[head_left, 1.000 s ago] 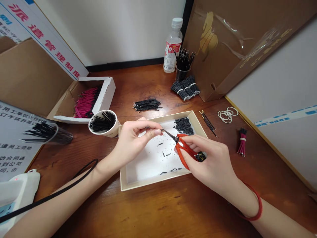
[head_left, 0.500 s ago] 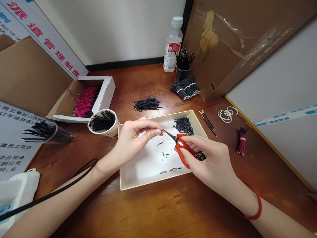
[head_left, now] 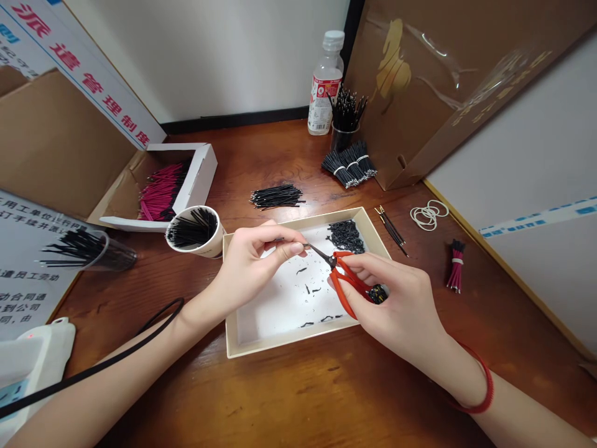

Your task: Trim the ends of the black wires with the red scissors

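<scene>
My left hand [head_left: 261,258] is closed, thumb and forefinger pinching a thin black wire, most of it hidden behind the fingers. In my right hand [head_left: 396,298] are small snips with orange handles [head_left: 344,297]. Their dark pointed blades reach up to my left fingertips, at the end of the wire. Both hands are above a shallow cream box [head_left: 261,350] with a white bottom. Inside it, a heap of short black pieces [head_left: 346,236] fills the far right corner, and a few scraps lie scattered. Another small dark heap [head_left: 377,293] shows partly behind my right hand.
Loose black wires [head_left: 277,196] lie beyond the box. Left are a paper cup [head_left: 205,249] of black wires and a white carton [head_left: 196,180] with pink ones. Banded black bundles [head_left: 349,165], a bottle [head_left: 321,106], rubber bands [head_left: 428,215] and a pink bundle [head_left: 456,267] are right.
</scene>
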Action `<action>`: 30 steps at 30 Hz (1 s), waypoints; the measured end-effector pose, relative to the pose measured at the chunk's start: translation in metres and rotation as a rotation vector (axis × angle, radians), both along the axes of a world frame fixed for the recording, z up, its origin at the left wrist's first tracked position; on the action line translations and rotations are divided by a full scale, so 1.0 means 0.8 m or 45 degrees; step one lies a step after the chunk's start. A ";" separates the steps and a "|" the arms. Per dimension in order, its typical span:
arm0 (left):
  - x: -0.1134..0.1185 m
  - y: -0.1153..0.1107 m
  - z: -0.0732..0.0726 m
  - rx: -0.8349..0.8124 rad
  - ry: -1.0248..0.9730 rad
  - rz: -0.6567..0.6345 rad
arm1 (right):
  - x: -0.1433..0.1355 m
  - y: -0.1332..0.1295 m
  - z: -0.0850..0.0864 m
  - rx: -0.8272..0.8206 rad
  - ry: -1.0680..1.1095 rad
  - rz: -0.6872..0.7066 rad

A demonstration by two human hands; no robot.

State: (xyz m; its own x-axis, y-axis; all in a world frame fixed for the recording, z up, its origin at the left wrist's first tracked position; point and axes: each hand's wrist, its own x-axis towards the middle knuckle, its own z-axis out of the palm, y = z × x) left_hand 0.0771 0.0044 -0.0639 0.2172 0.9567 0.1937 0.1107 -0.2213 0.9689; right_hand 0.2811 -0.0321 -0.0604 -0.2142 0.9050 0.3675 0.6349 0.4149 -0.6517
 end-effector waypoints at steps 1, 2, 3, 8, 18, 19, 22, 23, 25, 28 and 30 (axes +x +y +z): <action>0.000 0.000 0.000 0.001 0.000 0.002 | 0.000 0.000 0.000 -0.002 0.000 -0.002; 0.000 0.000 0.000 0.000 0.000 0.005 | 0.000 0.000 0.000 -0.002 0.000 -0.001; 0.000 0.000 0.000 0.000 0.000 0.010 | 0.000 0.001 0.000 -0.006 -0.001 0.004; 0.000 0.001 0.000 0.000 0.007 0.026 | 0.000 0.000 0.000 -0.010 -0.002 0.010; 0.001 0.001 0.000 -0.019 0.006 0.044 | 0.000 0.001 0.000 -0.017 0.007 0.004; 0.001 0.001 0.000 -0.022 0.003 0.042 | 0.000 0.001 0.000 -0.015 0.010 0.005; 0.001 0.001 0.001 -0.025 0.005 0.050 | 0.000 0.001 0.000 -0.016 0.009 0.000; 0.001 0.001 0.001 -0.024 0.012 0.053 | 0.000 0.001 0.001 -0.021 0.008 -0.001; 0.000 0.001 0.001 -0.019 0.028 0.054 | 0.000 0.000 0.001 -0.027 0.010 -0.003; 0.000 0.001 0.001 -0.013 0.034 0.027 | 0.000 0.000 0.000 -0.027 0.015 0.000; 0.001 0.001 0.002 -0.006 0.029 0.013 | 0.000 0.000 0.000 -0.024 0.012 0.005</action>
